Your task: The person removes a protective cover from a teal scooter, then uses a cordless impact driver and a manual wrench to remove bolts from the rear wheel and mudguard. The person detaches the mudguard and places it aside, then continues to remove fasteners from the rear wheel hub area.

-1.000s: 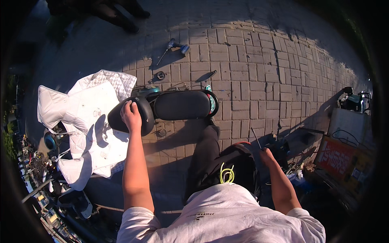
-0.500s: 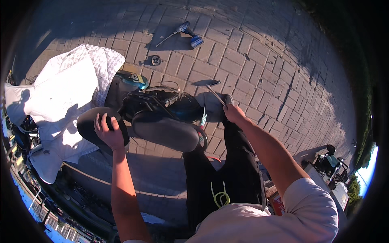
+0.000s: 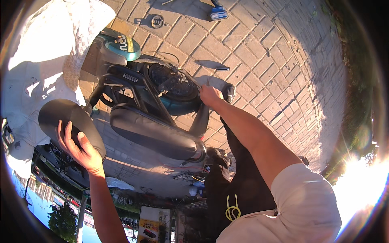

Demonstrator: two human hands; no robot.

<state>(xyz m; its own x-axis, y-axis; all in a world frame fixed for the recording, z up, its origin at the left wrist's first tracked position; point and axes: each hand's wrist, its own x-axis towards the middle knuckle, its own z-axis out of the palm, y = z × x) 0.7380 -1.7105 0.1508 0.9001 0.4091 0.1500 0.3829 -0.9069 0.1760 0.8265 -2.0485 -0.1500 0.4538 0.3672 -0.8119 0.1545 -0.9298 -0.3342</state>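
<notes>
A black scooter with teal panels lies tilted on the paving. My left hand grips its rounded front seat, fingers curled over the leather. The long rear seat is to the right of it. My right hand is closed round a slim metal tool beside the exposed wheel; the tool's tip is hard to make out against the wheel. A white quilted cover lies over the scooter's front part at the left.
A cordless drill with blue battery, a dark ring part and a small dark item lie on the paving. My shoe is right of the wheel. Another vehicle stands at lower left.
The scooter has tilted over, showing more of its wheel and underside. My right hand has swung forward with the tool to the wheel. My left hand remains on the seat.
</notes>
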